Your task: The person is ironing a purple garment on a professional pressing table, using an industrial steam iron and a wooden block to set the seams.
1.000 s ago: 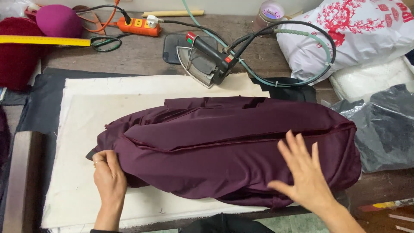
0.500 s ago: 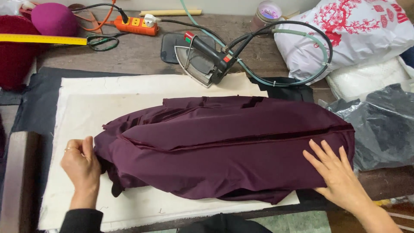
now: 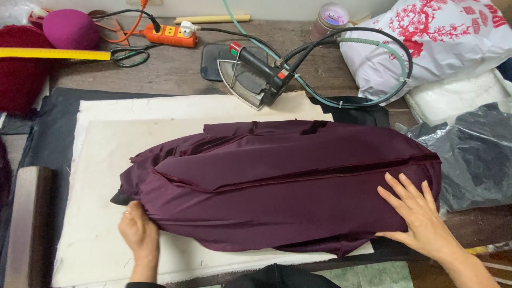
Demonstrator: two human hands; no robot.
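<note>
Fingers [image 3: 408,192] of the right hand [image 3: 421,216] spread wide and flat, palm pressed on the right end of the maroon fabric [image 3: 277,186], lower right of the frame; nothing pinched there. Left hand [image 3: 140,230] at lower left, fingers curled against the cloth's lower-left edge, tips tucked under the fold; whether actually gripping, cannot tell.

Fabric smooth, faintly glossy, dark plum, heaped in a long oval mound across the middle of the frame, with a raised seam running lengthwise and soft folds along the upper edge. Under it a cream pressing cloth [image 3: 101,160], matte and coarse-woven, frayed threads along its lower edge, laid over a dark underlay [image 3: 50,128] on the wooden table [image 3: 176,69].

Above the mound, near the top centre, a steam iron [image 3: 253,77], metal sole tilted up on a dark mat, with black cord and pale green hose [image 3: 368,45] looping right. Orange power strip [image 3: 170,36] and yellow ruler [image 3: 53,53] at upper left, beside rounded magenta and dark red padded forms [image 3: 69,28]. White plastic bag with red print [image 3: 437,42] at upper right; crinkled grey plastic bag [image 3: 477,154] just beside the fabric's right end.

Open room: bare cream cloth left of the mound and a narrow strip below it; right side crowded by the bags.
</note>
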